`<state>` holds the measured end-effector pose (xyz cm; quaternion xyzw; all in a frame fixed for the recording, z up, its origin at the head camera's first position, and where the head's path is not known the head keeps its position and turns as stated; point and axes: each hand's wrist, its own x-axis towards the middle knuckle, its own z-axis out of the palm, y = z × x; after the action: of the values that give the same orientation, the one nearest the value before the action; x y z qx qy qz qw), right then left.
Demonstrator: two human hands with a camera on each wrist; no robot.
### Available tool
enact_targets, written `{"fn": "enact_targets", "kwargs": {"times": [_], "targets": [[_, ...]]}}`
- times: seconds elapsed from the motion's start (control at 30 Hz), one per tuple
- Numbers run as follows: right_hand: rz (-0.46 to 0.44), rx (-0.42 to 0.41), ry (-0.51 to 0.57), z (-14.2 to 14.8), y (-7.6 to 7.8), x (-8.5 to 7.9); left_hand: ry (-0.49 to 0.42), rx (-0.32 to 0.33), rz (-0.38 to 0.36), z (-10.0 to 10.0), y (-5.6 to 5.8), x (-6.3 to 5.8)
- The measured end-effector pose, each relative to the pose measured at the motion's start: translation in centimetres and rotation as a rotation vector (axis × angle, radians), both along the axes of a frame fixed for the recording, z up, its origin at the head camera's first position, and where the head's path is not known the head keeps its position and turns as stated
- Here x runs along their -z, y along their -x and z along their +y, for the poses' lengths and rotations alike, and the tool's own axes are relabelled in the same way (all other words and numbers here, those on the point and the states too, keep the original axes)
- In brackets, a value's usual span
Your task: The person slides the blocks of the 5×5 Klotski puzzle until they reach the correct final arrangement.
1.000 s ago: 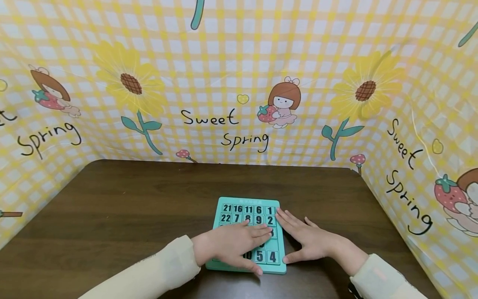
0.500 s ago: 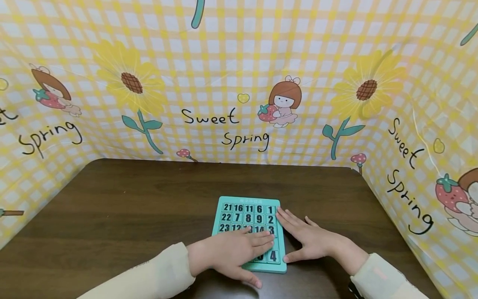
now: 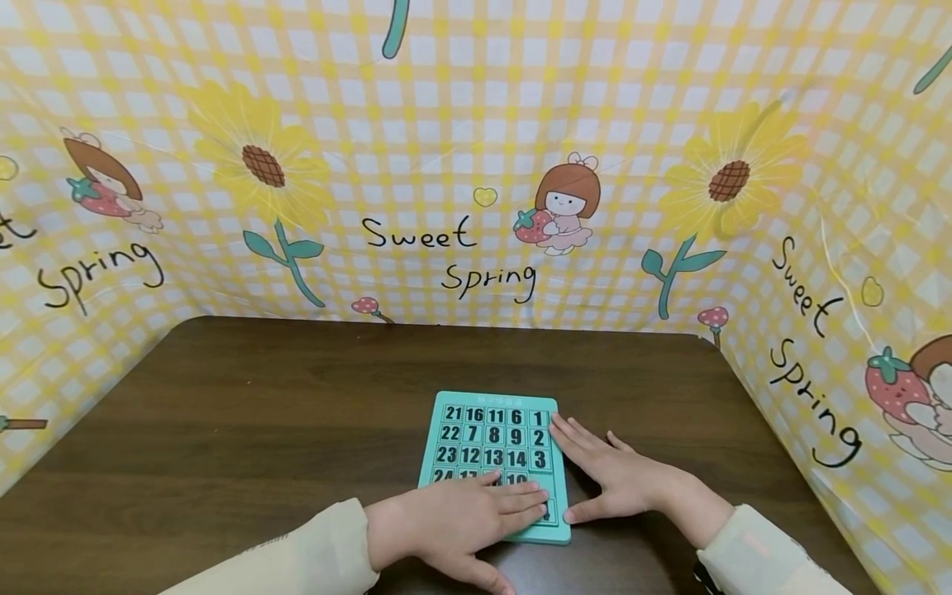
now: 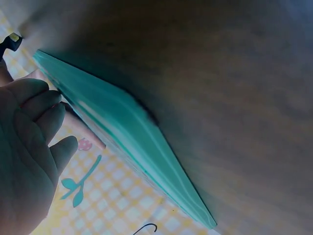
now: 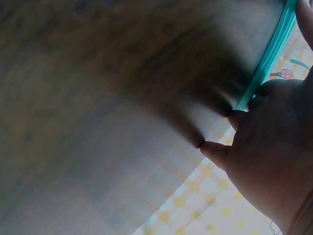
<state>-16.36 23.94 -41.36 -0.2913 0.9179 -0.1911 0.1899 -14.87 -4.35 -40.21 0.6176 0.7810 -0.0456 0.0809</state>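
Your left hand (image 3: 464, 525) lay palm down over the lower part of the flat teal rectangular number board (image 3: 492, 445), its fingers straight and its thumb held out past the near edge. You pinched nothing with it; whether the palm touched the number tiles, you could not have told from these views. Your right hand (image 3: 613, 475) was spread at the board's right side, fingertips at the edge near the 1 and thumb at the lower right corner, with the little finger apart from the others.

The board lay on the dark brown wood-grain tabletop (image 3: 245, 413), near your side of it. You could read 21, 16, 11, 6, 1 along its top row, then 22, 7, 8, 9, 2, then 23, 12, 13, 14, 3; your left hand hid much of the rows below. Cream long sleeves (image 3: 297, 554) covered your forearms. Yellow-and-white checked fabric (image 3: 446, 99), printed with flowers and "Sweet Spring", stood behind and at both sides.
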Motion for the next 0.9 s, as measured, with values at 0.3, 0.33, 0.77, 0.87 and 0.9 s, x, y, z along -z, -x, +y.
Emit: {"fn": "enact_targets", "kwargs": {"times": [0.3,0.33,0.77,0.87,0.9], "targets": [[0.005,0.000,-0.001,0.1,0.1,0.0,-0.025,-0.021,-0.015,0.0,0.7,0.2],[0.003,0.001,-0.002,0.1,0.1,0.0,-0.023,-0.026,-0.013,0.0,0.8,0.2],[-0.009,0.006,-0.012,0.0,0.1,-0.2,0.006,-0.059,0.033,0.4,2.2,0.4],[-0.009,0.006,-0.014,0.0,0.1,-0.1,0.006,-0.060,0.052,0.4,2.4,0.3],[-0.009,0.005,-0.015,0.0,0.1,-0.1,0.006,-0.062,0.054,0.4,2.4,0.3]]}}
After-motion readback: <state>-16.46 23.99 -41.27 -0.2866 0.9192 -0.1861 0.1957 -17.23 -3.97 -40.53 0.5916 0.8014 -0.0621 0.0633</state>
